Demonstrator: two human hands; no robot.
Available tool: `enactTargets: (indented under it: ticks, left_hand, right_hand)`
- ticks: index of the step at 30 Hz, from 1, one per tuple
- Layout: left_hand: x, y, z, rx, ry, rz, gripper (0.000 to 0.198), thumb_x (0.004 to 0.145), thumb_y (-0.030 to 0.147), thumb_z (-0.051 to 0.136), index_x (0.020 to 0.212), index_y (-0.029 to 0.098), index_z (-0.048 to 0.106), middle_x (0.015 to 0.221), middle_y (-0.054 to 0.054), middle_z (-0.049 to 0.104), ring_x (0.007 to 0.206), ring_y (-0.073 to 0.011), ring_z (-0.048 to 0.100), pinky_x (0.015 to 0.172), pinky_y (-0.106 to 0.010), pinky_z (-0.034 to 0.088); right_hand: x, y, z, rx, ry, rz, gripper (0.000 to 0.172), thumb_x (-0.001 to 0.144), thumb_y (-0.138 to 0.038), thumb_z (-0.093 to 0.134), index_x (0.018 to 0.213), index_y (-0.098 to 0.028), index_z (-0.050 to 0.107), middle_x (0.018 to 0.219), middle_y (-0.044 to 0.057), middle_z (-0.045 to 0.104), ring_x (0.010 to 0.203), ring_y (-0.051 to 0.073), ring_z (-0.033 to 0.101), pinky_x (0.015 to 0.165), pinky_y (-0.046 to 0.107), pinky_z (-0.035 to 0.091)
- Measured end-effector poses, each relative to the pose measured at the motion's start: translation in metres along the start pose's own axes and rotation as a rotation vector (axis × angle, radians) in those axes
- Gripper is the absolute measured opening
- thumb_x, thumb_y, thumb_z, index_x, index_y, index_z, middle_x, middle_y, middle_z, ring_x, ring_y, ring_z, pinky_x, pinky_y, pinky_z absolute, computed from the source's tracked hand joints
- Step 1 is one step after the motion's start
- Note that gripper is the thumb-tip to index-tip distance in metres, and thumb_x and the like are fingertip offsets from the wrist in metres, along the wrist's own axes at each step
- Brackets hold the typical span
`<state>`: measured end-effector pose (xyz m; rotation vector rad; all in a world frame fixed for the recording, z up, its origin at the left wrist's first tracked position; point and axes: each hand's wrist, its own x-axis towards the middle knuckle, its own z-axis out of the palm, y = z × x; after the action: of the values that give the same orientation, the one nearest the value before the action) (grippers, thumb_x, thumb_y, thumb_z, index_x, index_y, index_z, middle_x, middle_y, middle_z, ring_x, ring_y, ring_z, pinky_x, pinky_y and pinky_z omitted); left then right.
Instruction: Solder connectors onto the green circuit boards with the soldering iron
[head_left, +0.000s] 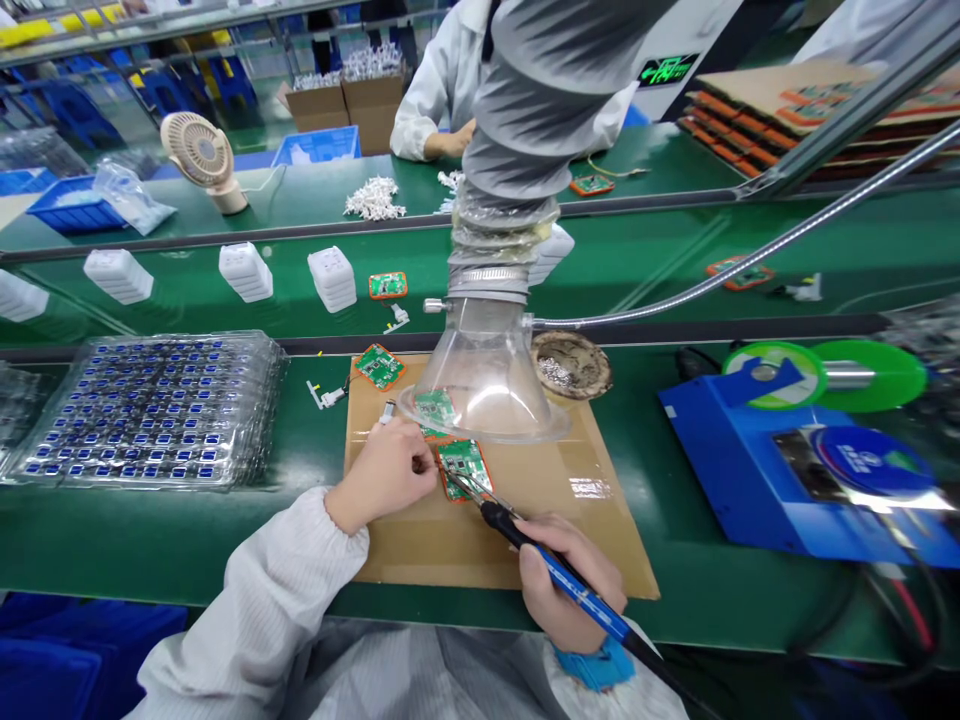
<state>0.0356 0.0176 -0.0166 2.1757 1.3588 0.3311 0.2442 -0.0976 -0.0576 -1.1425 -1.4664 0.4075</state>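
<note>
hood (pixel 487 385) overlaps the rear board (pixel 433 408), seen only partly, through clear plastic. front board (pixel 469 462) lies on cardboard (pixel 525 545), iron (pixel 586 602) tip over it, exact contact hard to make out. left hand (pixel 396 470) curled at its left edge, fingertips hidden, can't tell what they grip. right hand (pixel 570 580) closed pen-style round the iron, angled up-left.
</note>
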Motion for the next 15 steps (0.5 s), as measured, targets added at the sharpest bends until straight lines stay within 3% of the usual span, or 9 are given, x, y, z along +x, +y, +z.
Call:
enactTargets:
  ticks: [5,9,12,15]
  left_hand:
    - [0.000,0.000,0.000,-0.002,-0.010,-0.012,0.017,0.076,0.013,0.063,0.060,0.018,0.067,0.074,-0.002,0.070,0.077,-0.0179,0.060,0.080,-0.035,0.039]
    - [-0.001,0.000,0.000,-0.022,-0.004,-0.009,0.015,0.075,0.014,0.063,0.060,0.018,0.065,0.075,-0.002,0.070,0.077,-0.0180,0.060,0.080,-0.036,0.039]
    - [0.000,-0.001,-0.001,-0.024,-0.002,-0.010,0.016,0.075,0.014,0.062,0.059,0.018,0.063,0.073,-0.002,0.069,0.077,-0.0186,0.060,0.079,-0.035,0.040]
    - [0.000,-0.001,-0.002,-0.001,-0.017,-0.001,0.017,0.076,0.013,0.061,0.060,0.019,0.063,0.074,-0.003,0.068,0.081,-0.0199,0.060,0.078,-0.035,0.041]
  right_hand:
    - [-0.006,0.006,-0.002,0.013,0.173,0.105,0.009,0.090,-0.024,0.066,0.093,-0.020,0.073,0.075,0.003,0.070,0.065,0.019,0.068,0.062,0.032,0.054]
    - [0.001,0.015,-0.011,0.043,0.344,0.260,0.020,0.092,-0.035,0.063,0.085,-0.017,0.070,0.069,0.003,0.068,0.062,0.020,0.066,0.063,0.034,0.054]
    - [0.015,0.024,-0.023,0.097,0.452,0.192,0.022,0.089,-0.038,0.064,0.084,-0.018,0.068,0.068,0.003,0.065,0.064,0.022,0.065,0.067,0.039,0.053]
    - [0.028,0.033,-0.038,0.014,0.602,0.120,0.023,0.086,-0.042,0.066,0.085,-0.019,0.064,0.070,0.001,0.061,0.059,0.020,0.061,0.062,0.036,0.049]
